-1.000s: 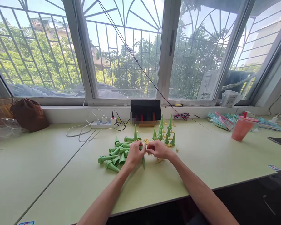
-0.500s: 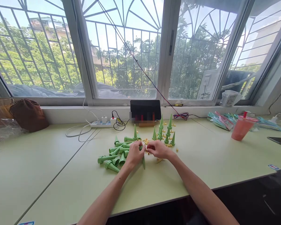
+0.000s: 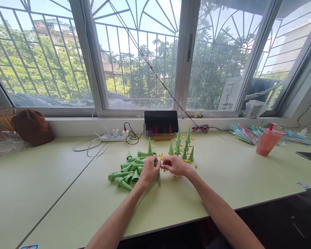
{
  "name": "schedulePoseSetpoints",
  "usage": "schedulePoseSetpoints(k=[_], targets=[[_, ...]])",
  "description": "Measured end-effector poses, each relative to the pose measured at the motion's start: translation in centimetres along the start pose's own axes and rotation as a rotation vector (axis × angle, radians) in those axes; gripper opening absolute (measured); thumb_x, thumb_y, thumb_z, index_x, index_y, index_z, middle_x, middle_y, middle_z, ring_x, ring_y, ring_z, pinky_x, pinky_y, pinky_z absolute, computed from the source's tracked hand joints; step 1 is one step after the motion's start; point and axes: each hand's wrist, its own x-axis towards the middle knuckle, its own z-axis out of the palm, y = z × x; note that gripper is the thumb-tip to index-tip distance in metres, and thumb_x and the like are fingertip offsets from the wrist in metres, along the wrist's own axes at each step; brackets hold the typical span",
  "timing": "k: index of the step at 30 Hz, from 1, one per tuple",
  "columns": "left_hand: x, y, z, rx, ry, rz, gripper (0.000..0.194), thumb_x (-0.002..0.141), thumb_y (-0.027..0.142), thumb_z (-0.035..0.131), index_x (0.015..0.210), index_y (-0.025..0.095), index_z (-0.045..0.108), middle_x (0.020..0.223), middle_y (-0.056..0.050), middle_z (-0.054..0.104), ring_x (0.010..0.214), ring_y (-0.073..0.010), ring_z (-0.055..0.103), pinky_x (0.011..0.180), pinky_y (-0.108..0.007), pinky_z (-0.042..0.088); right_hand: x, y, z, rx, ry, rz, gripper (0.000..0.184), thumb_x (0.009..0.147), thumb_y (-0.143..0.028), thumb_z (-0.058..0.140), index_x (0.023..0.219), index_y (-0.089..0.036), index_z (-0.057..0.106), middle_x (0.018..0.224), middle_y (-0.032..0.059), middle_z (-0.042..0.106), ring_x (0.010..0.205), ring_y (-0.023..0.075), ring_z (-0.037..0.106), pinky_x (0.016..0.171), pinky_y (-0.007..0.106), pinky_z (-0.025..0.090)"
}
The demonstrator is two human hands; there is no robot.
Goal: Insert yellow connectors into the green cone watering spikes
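Observation:
Side by side at the middle of the table, my left hand (image 3: 150, 170) and my right hand (image 3: 174, 165) nearly meet at the fingertips. The left one is closed on a green plastic spike (image 3: 159, 180), whose pointed end shows below the fingers. With thumb and forefinger pinched, the right holds a small yellow plastic valve piece, mostly covered by the fingers. Loose green spikes (image 3: 123, 184) lie heaped left of my hands. Beyond the right hand stand green spikes with yellow pieces (image 3: 186, 145), tips up. More yellow pieces (image 3: 161, 156) lie just behind my fingers.
A tablet (image 3: 160, 121) leans at the back under the window. To its left is a power strip (image 3: 112, 137) with cables. On the right stand a red drink cup (image 3: 269, 140), plastic packets (image 3: 243, 134) and a phone (image 3: 309, 156). A brown bag (image 3: 32, 128) sits far left.

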Motion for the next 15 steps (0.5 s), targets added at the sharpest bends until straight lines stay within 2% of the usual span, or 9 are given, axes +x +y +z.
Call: schedulePoseSetpoints(k=[15], targets=[[0.03, 0.04, -0.03, -0.001, -0.004, 0.003, 0.022, 0.08, 0.026, 0.049, 0.059, 0.018, 0.048, 0.063, 0.0, 0.052, 0.058, -0.0133, 0.045, 0.059, -0.026, 0.033, 0.02, -0.11, -0.1, -0.065, -0.004, -0.011, 0.019, 0.086, -0.025, 0.058, 0.07, -0.014, 0.063, 0.065, 0.0019, 0.065, 0.057, 0.0097, 0.054, 0.055, 0.02, 0.038]])
